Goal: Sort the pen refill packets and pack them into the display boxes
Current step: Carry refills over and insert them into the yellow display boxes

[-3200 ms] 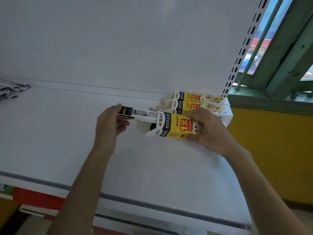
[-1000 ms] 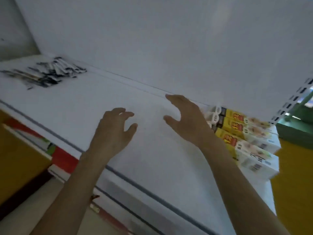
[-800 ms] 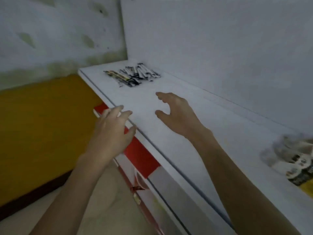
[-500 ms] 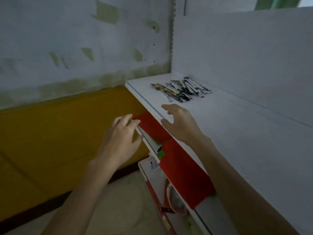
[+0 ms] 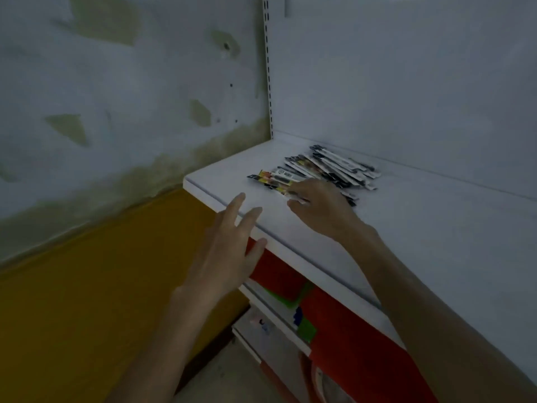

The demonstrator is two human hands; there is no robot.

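Observation:
A loose pile of pen refill packets [image 5: 328, 167], black, white and yellow, lies near the left end of the white shelf [image 5: 421, 228], close to its back panel. My right hand [image 5: 319, 207] reaches over the shelf and its fingertips touch the near edge of the pile; whether it grips a packet is hidden by the fingers. My left hand [image 5: 229, 251] hovers at the shelf's front edge, fingers spread and holding nothing. No display boxes are in view.
A white back panel [image 5: 406, 82] with a slotted upright [image 5: 268, 68] rises behind the shelf. To the left stand a stained wall and a yellow lower wall [image 5: 87, 301]. Red and green items [image 5: 334, 321] sit on lower shelves under the front edge.
I let go of the yellow display box and turned left along the shelf. Both hands travelled to the left end, and my right hand has reached the packet pile.

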